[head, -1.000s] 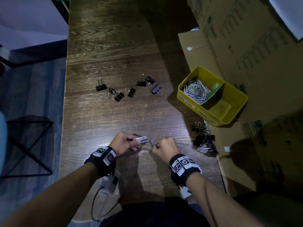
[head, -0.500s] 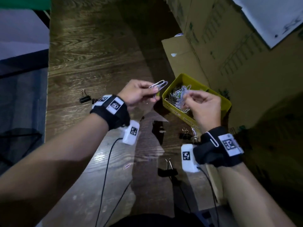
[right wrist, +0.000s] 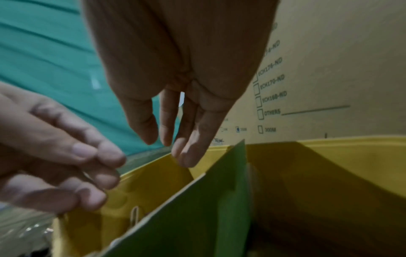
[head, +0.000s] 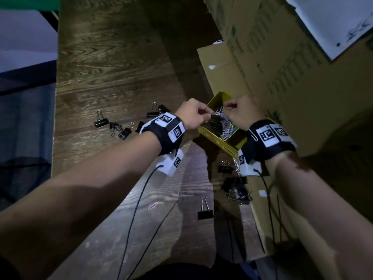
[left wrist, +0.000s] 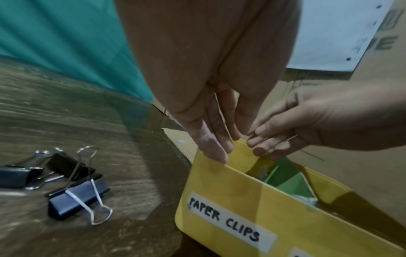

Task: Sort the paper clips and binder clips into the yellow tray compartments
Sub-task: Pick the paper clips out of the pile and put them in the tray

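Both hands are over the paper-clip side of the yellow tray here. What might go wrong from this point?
1. Both hands, left hand and right hand, hover near the yellow tray rim, so released paper clips may drop outside onto the table.
2. The green divider looks thin and tilted; clips might slide past it into the other compartment.
3. A pink paper clip lying near the wrist cables could be overlooked.
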Tool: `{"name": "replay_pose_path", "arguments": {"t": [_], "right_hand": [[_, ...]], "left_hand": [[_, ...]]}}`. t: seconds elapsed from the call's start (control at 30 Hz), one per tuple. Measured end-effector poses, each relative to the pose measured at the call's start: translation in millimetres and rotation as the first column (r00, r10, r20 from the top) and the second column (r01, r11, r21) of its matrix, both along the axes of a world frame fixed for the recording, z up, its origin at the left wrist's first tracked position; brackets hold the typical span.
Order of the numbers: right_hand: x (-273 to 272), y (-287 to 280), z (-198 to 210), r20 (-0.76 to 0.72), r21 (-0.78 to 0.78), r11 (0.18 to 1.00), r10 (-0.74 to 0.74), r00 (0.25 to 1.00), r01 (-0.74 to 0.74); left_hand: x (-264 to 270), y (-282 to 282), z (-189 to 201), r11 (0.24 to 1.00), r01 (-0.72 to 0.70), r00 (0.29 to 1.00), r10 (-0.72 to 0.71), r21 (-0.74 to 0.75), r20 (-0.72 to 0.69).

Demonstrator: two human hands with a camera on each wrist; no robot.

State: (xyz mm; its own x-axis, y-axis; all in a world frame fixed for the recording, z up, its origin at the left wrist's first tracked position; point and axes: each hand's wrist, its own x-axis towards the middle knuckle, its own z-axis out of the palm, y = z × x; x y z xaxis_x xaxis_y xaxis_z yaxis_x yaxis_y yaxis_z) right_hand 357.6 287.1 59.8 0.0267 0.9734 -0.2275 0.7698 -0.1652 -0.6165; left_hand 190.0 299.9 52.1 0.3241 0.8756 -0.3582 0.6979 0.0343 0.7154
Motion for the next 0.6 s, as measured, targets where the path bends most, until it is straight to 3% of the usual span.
{"name": "replay_pose_path", "arguments": {"t": [0.17, 0.37, 0.47, 0.6], "right_hand": [[-17, -18, -6, -0.149, 0.0, 1.0, 0.022, 0.989, -0.022], [-40, -82, -12, -0.296, -0.001, 0.997, 0.071, 0.953, -0.074], [-36, -127, -30, -0.321, -0.017, 0.996, 0.076, 0.944, -0.086], [-27, -200, -54, -0.419, -0.202, 0.975, 0.0, 0.908, -0.093]], "left_hand": [[-47, -42, -1, 0.998, -0.047, 0.995, 0.05, -0.048, 0.082], [-125, -121, -34, 0.986, -0.002, 0.992, -0.019, -0.169, -0.124], [-150, -165, -53, 0.987, 0.03, 0.974, -0.064, -0.157, -0.219], [-160, -216, -74, 0.995, 0.066, 0.964, -0.082, -0.072, -0.253]]}}
